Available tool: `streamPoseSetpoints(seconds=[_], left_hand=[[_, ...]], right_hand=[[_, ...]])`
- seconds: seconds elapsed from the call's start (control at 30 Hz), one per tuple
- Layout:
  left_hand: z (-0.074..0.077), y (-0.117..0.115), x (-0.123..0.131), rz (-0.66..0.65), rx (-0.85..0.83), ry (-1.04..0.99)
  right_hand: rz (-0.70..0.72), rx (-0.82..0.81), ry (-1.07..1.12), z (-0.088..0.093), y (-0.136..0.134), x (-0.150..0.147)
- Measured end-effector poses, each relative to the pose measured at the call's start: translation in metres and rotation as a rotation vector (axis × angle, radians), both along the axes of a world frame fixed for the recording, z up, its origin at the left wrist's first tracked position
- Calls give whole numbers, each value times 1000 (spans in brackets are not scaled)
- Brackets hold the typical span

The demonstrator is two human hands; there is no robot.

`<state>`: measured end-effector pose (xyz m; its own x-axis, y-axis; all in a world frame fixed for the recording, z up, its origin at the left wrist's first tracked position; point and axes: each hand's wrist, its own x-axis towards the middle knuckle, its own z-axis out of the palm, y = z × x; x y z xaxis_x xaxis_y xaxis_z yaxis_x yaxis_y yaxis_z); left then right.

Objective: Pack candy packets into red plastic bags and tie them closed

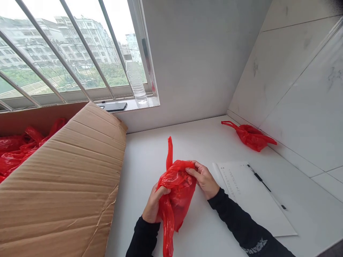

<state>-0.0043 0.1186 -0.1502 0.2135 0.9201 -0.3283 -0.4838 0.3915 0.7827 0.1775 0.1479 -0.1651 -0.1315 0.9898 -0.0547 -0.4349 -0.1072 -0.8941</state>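
A red plastic bag is held up above the white tabletop, between both hands. My left hand grips its left side, thumb laid over the front of the film. On the upper right edge, my right hand pinches the bag between thumb and fingers. One handle loop sticks up at the top, and the other hangs down toward the bottom of the view. The bag's upper part is bunched and folded over; what it holds, if anything, cannot be made out.
At left a cardboard box contains several red bags. Another red bag lies by the tiled wall. A paper pad and black pen lie at right. A water bottle and phone rest on the windowsill.
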Motion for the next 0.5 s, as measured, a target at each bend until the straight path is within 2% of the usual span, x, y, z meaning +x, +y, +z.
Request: streamPoseSetpoints(seconds=[0.17, 0.27, 0.37, 0.5], left_hand=[[-7, 4, -1, -4, 9, 11], [-9, 4, -2, 41, -23, -4], [-6, 2, -3, 47, -41, -31], [3, -1, 2, 4, -49, -136]], right_hand=[[-63, -53, 35, 2, 0, 1], [16, -41, 37, 9, -5, -1], [103, 18, 42, 11, -8, -2], [24, 16, 31, 6, -6, -1]])
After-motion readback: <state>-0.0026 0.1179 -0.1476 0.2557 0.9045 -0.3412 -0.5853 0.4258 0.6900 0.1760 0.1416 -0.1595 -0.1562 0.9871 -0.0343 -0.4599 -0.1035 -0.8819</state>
